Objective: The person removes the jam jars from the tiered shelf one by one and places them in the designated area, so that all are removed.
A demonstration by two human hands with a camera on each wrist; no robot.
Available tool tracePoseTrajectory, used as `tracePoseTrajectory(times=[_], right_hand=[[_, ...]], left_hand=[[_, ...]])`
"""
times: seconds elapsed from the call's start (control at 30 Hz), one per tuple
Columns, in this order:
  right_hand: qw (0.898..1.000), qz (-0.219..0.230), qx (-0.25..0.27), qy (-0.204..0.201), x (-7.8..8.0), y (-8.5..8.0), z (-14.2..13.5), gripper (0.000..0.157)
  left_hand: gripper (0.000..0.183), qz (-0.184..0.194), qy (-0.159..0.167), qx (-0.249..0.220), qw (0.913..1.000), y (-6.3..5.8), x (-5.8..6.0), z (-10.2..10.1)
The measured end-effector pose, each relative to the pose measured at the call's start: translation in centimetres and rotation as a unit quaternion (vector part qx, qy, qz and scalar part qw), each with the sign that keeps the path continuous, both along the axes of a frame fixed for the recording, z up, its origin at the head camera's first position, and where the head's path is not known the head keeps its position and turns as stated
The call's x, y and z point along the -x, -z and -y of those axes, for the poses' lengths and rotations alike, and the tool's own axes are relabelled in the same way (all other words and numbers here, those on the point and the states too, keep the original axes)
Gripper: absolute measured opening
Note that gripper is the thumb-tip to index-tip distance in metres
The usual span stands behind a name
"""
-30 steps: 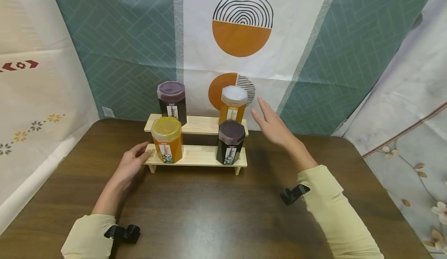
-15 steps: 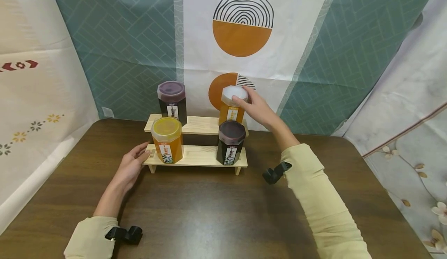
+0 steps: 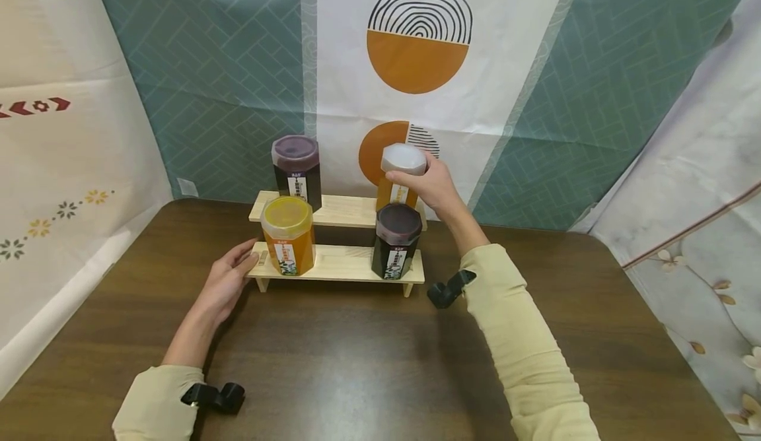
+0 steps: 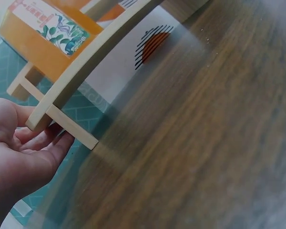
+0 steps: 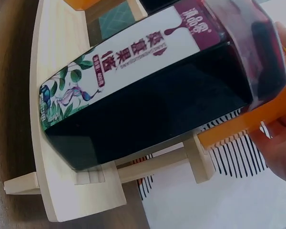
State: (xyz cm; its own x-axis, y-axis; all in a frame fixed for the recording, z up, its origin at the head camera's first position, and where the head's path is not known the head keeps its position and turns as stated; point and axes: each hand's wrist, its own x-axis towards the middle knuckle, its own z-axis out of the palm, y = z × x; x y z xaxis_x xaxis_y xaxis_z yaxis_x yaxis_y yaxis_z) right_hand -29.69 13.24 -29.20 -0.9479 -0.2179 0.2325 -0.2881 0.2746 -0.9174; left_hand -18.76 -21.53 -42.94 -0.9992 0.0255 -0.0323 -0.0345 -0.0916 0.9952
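A two-tier wooden rack (image 3: 341, 263) stands on the table. My left hand (image 3: 226, 279) grips the left end of its lower tier; in the left wrist view the thumb lies above the board and the fingers curl beneath. On the upper tier's right side is an amber jar (image 3: 399, 193) with a whitish lid, which my right hand (image 3: 436, 187) holds near the lid, thumb in front. The right wrist view shows a dark labelled jar (image 5: 152, 109) below it, partly hiding the held jar and the right hand (image 5: 279, 148).
A yellow-lidded amber jar (image 3: 291, 249) stands at the lower tier's left, a dark jar (image 3: 397, 239) at its right. Another dark jar (image 3: 297, 177) occupies the upper left. Patterned cloth (image 3: 238, 65) hangs behind the brown table (image 3: 333, 362).
My right hand has moved left from beside the rack to the white-lidded jar and taken hold of it. My left hand stays on the rack's end. The view has shifted slightly.
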Motion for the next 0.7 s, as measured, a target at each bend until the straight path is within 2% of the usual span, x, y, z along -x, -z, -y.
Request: tracePoseTrajectory(times=[0.17,0.57,0.7], right_hand=[[1.000,-0.008,0.007,0.007,0.2,0.2,-0.1,0.063],[0.999,0.022,0.037,0.026,0.1,-0.3,-1.5,0.062],[0.999,0.027,0.030,0.037,0.2,-0.5,-2.4,0.062]], left_hand=[[0.056,0.001,0.002,0.001,1.0000,0.0,0.0,0.0],[0.056,0.003,0.001,0.015,0.9999,-0.2,-0.2,-0.1],[0.057,0.003,0.000,0.019,0.9998,-0.1,-0.4,0.0]])
